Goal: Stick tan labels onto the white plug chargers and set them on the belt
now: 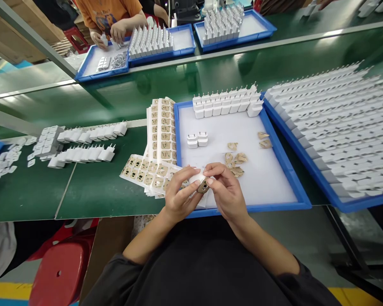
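Between my two hands is a white plug charger (196, 178), partly hidden by fingers, with a brown sticker (203, 186) on its near face. My left hand (179, 196) is closed around the charger from the left. Thumb and forefinger of my right hand (227, 192) pinch at the sticker's upper right edge. Under and left of my left hand lie sticker sheets (143, 172) with several tan labels. Two white plug chargers (197, 140) stand with pins up in the blue-rimmed tray (282, 170), beyond my hands.
Peeled tan paper scraps (238, 159) lie in the tray, with rows of chargers (226, 104) at its back. To the right stands a large tray full of chargers (338, 131). More chargers (86, 155) line the green table at left. Across the bench, a person's hands (118, 32) work over another tray.
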`<state>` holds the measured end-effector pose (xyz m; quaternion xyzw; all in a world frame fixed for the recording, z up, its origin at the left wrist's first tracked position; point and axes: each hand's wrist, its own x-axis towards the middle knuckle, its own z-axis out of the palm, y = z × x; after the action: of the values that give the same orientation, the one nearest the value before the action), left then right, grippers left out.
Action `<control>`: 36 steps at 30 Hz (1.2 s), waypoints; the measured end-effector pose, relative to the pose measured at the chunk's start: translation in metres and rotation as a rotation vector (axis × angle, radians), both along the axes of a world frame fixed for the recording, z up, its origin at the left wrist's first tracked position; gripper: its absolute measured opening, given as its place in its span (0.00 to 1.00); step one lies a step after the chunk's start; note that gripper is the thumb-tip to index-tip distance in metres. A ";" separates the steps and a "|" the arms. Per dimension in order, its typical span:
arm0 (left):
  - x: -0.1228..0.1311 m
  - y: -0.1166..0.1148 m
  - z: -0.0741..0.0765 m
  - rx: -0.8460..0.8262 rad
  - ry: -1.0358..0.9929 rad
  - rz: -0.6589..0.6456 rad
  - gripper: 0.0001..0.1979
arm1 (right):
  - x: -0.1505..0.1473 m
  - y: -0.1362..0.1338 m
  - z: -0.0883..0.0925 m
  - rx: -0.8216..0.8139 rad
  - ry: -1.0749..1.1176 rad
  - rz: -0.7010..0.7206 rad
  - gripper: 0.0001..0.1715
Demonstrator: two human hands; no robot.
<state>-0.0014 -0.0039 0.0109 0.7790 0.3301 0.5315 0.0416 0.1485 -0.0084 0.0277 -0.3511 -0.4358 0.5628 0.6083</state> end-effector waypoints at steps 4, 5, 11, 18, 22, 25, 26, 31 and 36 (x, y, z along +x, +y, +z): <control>0.000 0.000 -0.001 -0.092 -0.067 -0.014 0.24 | 0.007 0.001 -0.002 -0.029 -0.021 0.077 0.05; 0.000 0.000 -0.002 -0.112 -0.093 -0.029 0.24 | 0.010 0.002 -0.001 -0.033 -0.029 0.113 0.07; -0.002 -0.001 -0.001 -0.181 -0.132 -0.114 0.27 | 0.027 0.010 0.008 0.202 -0.394 0.082 0.04; -0.004 -0.004 0.005 -0.355 -0.096 -0.041 0.21 | 0.031 0.008 0.008 0.812 -0.719 -0.117 0.11; -0.019 -0.002 0.005 -0.529 -0.164 0.101 0.23 | 0.051 0.008 0.000 0.567 -0.616 -0.020 0.08; -0.045 0.009 0.012 -0.555 -0.181 0.208 0.26 | 0.076 0.018 -0.014 0.363 -0.955 -0.058 0.04; -0.057 0.015 0.015 -0.536 -0.158 0.268 0.24 | 0.084 0.023 -0.019 0.339 -1.086 -0.055 0.07; -0.141 0.053 0.016 -0.439 -0.010 0.619 0.15 | 0.101 0.036 -0.036 0.243 -1.271 -0.276 0.16; -0.211 0.078 -0.021 -0.474 0.317 0.856 0.15 | 0.098 0.034 -0.037 0.204 -1.242 -0.211 0.17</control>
<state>-0.2122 0.0745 -0.0099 0.6143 0.7331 0.2866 -0.0548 0.2465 0.0251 -0.0097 -0.5932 -0.7217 0.1470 0.3250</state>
